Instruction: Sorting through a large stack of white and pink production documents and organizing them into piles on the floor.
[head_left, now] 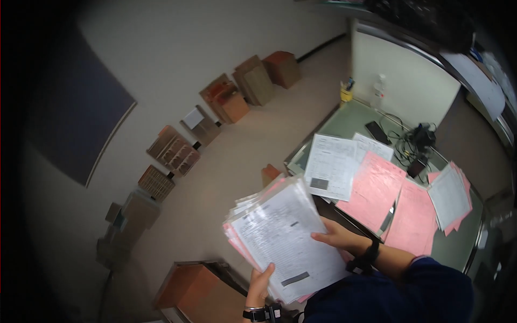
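Between my two hands is a thick stack of papers [285, 237], white printed sheets with pink ones among them, its top sheet shiny like a plastic sleeve. My left hand [260, 282] grips the lower left edge, thumb on top. At the right edge, my right hand [336, 237] holds the stack with its thumb lying over the top sheet; its other fingers are hidden beneath. The stack is held off the desk's left side, above the floor. On the green desk lie pink sheets [371, 188], a white printed form [331, 164] and a smaller fanned paper pile [449, 196].
A black phone [378, 132], tangled black cables [414, 142], a clear bottle [379, 91] and a yellow pen cup [346, 93] stand toward the desk's back. Flattened cardboard [253, 81] leans along the wall. An open cardboard box [202, 293] sits at lower left.
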Action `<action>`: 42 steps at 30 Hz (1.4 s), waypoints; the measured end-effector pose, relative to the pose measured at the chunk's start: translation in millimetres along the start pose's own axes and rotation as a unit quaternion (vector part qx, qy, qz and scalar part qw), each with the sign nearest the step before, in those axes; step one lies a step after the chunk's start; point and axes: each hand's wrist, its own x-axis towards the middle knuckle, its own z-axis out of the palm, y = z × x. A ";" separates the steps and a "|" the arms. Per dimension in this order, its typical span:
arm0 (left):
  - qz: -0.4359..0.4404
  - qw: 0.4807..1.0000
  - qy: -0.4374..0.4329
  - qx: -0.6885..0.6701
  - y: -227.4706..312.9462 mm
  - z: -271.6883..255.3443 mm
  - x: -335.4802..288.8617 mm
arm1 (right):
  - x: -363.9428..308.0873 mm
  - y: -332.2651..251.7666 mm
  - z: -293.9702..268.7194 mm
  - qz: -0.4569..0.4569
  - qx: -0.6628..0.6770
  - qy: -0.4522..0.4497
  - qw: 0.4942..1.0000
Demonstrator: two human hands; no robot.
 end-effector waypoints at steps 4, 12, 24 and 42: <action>0.027 0.995 0.080 -0.045 0.2 -2.6 4.4 | 14.9 21.7 -4.7 0.001 0.030 0.006 1.000; 0.063 0.995 0.066 -0.047 14.3 -6.7 63.6 | -52.6 83.3 -108.2 0.163 0.042 0.233 0.958; -0.071 0.997 -0.012 0.002 28.7 50.2 112.0 | -303.3 157.6 -193.4 0.345 -0.253 0.752 0.502; -0.052 0.990 -0.132 0.013 -26.8 63.9 94.7 | -261.3 123.1 -199.8 0.563 -0.097 0.696 0.435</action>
